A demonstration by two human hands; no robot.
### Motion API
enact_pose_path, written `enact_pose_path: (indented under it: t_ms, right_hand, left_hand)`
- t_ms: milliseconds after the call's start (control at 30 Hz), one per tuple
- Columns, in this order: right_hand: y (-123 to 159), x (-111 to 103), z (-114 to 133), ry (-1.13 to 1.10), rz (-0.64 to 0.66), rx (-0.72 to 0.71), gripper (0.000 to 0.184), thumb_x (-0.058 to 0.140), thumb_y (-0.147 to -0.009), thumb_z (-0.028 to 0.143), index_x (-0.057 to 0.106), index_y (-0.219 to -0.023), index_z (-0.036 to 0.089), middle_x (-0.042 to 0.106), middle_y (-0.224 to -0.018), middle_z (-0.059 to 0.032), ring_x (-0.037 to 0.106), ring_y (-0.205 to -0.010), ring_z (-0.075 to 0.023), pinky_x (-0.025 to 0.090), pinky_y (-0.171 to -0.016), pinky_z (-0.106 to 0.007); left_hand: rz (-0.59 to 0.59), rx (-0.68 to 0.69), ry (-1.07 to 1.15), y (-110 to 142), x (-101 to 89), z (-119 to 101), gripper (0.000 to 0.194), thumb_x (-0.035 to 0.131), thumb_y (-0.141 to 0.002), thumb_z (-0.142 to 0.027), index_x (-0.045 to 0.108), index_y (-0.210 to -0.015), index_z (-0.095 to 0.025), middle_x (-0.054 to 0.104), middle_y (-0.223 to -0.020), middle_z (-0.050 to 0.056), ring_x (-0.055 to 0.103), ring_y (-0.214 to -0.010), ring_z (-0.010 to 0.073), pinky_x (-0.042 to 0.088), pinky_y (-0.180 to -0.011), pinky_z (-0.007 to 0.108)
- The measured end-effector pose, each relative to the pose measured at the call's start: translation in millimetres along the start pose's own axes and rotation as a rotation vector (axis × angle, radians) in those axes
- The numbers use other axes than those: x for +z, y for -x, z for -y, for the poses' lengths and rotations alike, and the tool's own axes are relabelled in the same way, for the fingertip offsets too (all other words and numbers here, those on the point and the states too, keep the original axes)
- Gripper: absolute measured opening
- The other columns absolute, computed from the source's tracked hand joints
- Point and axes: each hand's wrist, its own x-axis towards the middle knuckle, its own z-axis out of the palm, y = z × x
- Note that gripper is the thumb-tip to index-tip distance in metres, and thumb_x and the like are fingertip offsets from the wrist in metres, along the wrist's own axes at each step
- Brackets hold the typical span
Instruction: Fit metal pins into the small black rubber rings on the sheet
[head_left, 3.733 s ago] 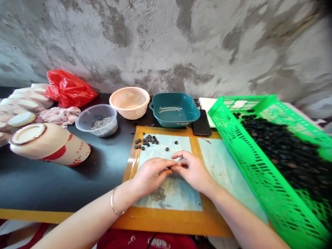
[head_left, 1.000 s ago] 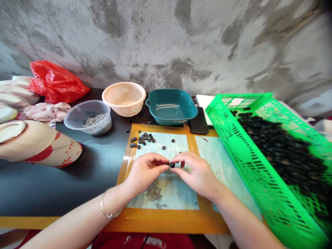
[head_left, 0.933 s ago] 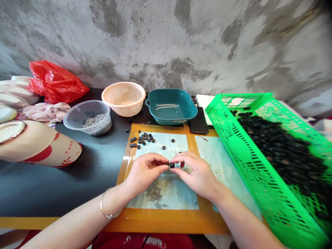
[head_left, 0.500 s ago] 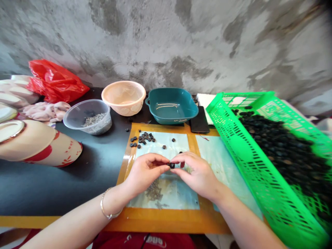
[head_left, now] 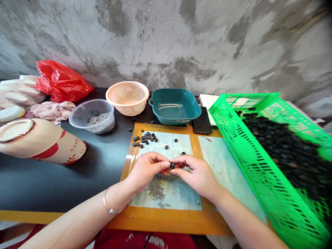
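Both hands meet over a light blue sheet (head_left: 181, 193) taped to the table. Between the fingertips is a small round black piece (head_left: 172, 165), pinched by my left hand (head_left: 147, 169) on one side and my right hand (head_left: 195, 173) on the other. Fingers cover part of it, so its detail is hard to make out. Below my left hand lies a pile of small metal pins (head_left: 155, 188). Past my hands sits a cluster of black rings with center holes (head_left: 147, 137), with a few single ones to the right.
A green perforated basket (head_left: 241, 159) full of black pieces stands at right. Along the wall are a teal basin (head_left: 176, 103), a peach bowl (head_left: 127, 100) and a clear bowl (head_left: 93, 119) with metal pins. A black phone-like slab (head_left: 202, 121) and a cream tumbler (head_left: 46, 141) flank these.
The view has shifted slightly, so things appear a little further right. My left fingers have closed in more around the black piece; both hands still pinch it.
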Motion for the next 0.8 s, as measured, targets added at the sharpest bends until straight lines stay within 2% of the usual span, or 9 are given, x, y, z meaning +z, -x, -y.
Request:
enact_pose_path:
  t_ms: [133,300,533,800]
  right_hand:
    - [-0.4,-1.4,-0.6,-0.108,0.067,0.078,0.023,0.072,-0.077,0.025,0.070,-0.100,0.020,0.076,-0.090,-0.0043,0.072,-0.079,-0.0185,0.059,-0.075,-0.031]
    - [0.1,-1.6,-4.0,-0.091,0.064,0.106,0.018,0.072,-0.075,0.025,0.070,-0.092,0.020,0.076,-0.082,-0.0026,0.072,-0.074,-0.0174,0.058,-0.070,-0.029]
    - [-0.5,-1.9,-5.5,0.065,0.025,-0.030,0.007,0.074,-0.075,0.021,0.070,-0.081,0.021,0.074,-0.076,0.0011,0.067,-0.070,-0.0145,0.051,-0.067,-0.025]
    - [-0.4,-1.3,-6.3,0.036,0.036,-0.094,0.011,0.076,-0.075,0.025,0.066,-0.075,0.021,0.069,-0.071,0.0035,0.061,-0.066,-0.0126,0.046,-0.063,-0.023]
  left_hand:
    - [0.019,-0.013,0.021,-0.7,-0.7,-0.6,0.024,0.081,-0.065,-0.034,0.070,-0.070,-0.013,0.071,-0.062,0.003,0.064,-0.056,0.0118,0.053,-0.058,0.023]
    - [0.027,-0.062,0.018,0.3,-0.4,0.2,0.029,0.082,-0.064,-0.037,0.069,-0.068,-0.012,0.070,-0.056,0.002,0.064,-0.054,0.0122,0.053,-0.056,0.023]
    - [0.078,-0.151,0.034,0.5,-1.3,-1.0,0.037,0.083,-0.061,-0.044,0.068,-0.068,-0.011,0.071,-0.057,0.004,0.065,-0.052,0.0118,0.054,-0.057,0.022]
    - [0.131,-0.188,0.161,1.9,0.3,2.4,0.036,0.084,-0.062,-0.042,0.068,-0.069,-0.010,0.072,-0.059,0.004,0.065,-0.052,0.0109,0.054,-0.056,0.020]
